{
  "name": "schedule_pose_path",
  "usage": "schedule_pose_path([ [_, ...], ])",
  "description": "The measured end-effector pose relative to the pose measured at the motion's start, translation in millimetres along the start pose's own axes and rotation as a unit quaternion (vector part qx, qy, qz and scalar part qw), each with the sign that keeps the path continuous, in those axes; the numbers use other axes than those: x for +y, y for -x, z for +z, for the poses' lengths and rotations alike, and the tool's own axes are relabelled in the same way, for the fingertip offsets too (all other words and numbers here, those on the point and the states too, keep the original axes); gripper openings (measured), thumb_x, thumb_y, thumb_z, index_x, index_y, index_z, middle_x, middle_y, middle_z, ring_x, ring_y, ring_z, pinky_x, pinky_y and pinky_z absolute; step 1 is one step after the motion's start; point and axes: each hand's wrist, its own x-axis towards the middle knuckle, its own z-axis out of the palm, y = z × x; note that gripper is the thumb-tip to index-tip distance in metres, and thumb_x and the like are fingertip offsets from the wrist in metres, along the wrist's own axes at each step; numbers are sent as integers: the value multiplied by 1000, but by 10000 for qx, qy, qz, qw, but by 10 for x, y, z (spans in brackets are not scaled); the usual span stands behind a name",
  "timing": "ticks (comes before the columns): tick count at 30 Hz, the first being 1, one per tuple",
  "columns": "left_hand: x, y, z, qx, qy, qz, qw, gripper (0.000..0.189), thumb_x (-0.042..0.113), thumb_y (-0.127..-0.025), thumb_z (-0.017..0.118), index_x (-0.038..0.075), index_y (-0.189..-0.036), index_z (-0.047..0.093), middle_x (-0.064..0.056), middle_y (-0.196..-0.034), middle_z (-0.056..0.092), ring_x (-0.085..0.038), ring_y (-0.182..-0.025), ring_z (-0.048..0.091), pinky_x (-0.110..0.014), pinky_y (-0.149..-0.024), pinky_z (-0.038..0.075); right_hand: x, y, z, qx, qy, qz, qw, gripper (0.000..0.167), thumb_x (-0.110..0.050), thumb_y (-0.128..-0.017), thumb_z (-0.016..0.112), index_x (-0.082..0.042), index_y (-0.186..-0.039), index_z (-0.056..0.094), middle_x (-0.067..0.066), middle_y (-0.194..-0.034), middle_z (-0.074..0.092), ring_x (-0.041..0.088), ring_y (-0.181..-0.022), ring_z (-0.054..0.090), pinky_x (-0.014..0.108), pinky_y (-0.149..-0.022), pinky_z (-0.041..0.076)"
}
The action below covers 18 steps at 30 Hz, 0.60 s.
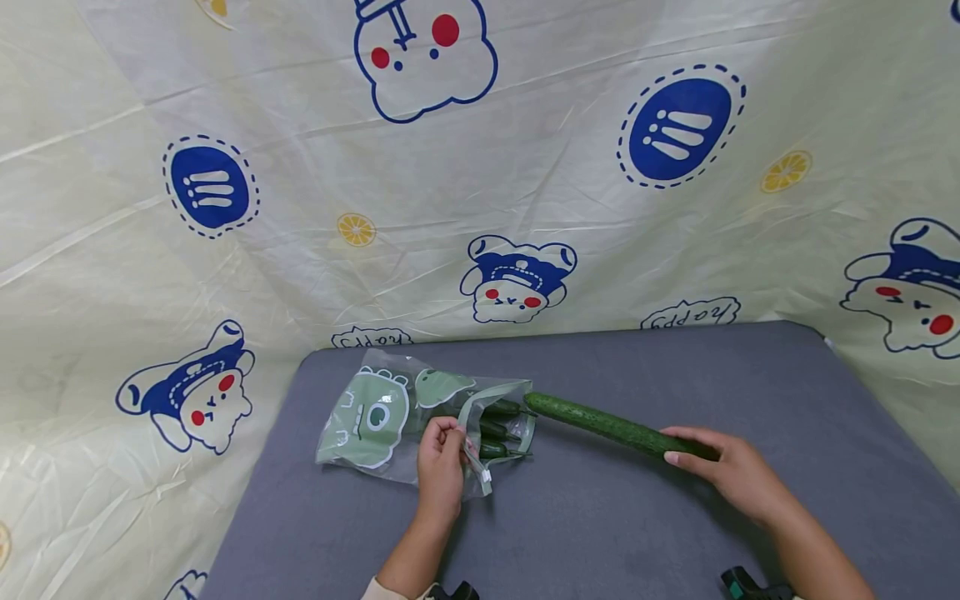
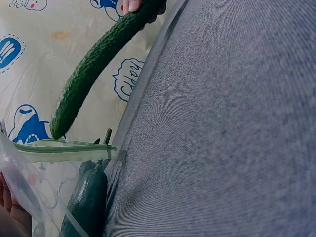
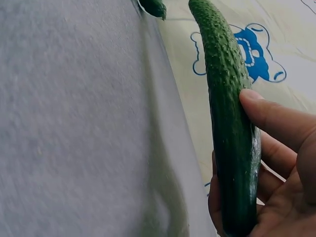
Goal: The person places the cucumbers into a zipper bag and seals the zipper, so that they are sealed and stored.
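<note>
My right hand (image 1: 738, 471) grips a long, bumpy green cucumber (image 1: 600, 421) near one end, thumb on one side and fingers around the other. The cucumber's free end points left, close to the mouth of a clear zip bag (image 1: 431, 475) printed with green cartoon figures. With curled fingers, my left hand (image 1: 441, 467) holds the bag near its opening. Inside lie dark green, smooth vegetables (image 2: 89, 197) with thin stems; three stem ends point toward the mouth. In the left wrist view the cucumber tip appears just above the green zip strip (image 2: 69, 150).
Both hands work over a grey cloth-covered table (image 1: 600, 533). Behind and beside it hangs a pale sheet (image 1: 420, 275) with blue bears and orange slices. Dark wrist devices (image 1: 750, 583) show at the bottom edge.
</note>
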Motion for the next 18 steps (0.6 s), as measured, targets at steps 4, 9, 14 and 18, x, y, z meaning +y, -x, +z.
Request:
schedule_pose_path([
  [4, 1, 2, 0, 11, -37, 3, 10000, 14, 3, -96, 51, -11, -99, 50, -1, -71, 56, -9, -58, 58, -19, -56, 46, -33, 4, 68, -11, 18, -158, 9999, 57, -52, -93, 66, -20, -140, 60, 21, -150, 50, 50, -138, 43, 56, -94, 50],
  [9, -9, -1, -3, 1, -65, 11, 10000, 14, 3, -96, 52, -11, -99, 50, -2, -70, 56, -9, -58, 57, -19, -56, 46, -81, -23, 169, -31, 21, -339, 9994, 53, -50, -93, 66, -21, -137, 63, 20, -148, 53, 48, -137, 46, 58, -96, 49],
  [14, -16, -3, -4, -9, -42, 67, 10000, 12, 2, -96, 53, -10, -97, 50, -1, -69, 56, -8, -58, 58, -19, -56, 47, -150, -69, 272, -4, 2, -457, 9990, 50, -50, -93, 67, -22, -134, 64, 18, -146, 55, 46, -135, 49, 57, -97, 50],
  [18, -11, 2, -3, -20, -41, 127, 9999, 12, 2, -96, 53, -9, -97, 50, 0, -70, 56, -8, -57, 58, -19, -56, 48, -223, -116, 361, -22, -56, -567, 9984, 47, -48, -93, 68, -22, -132, 66, 18, -144, 57, 45, -134, 51, 57, -97, 50],
])
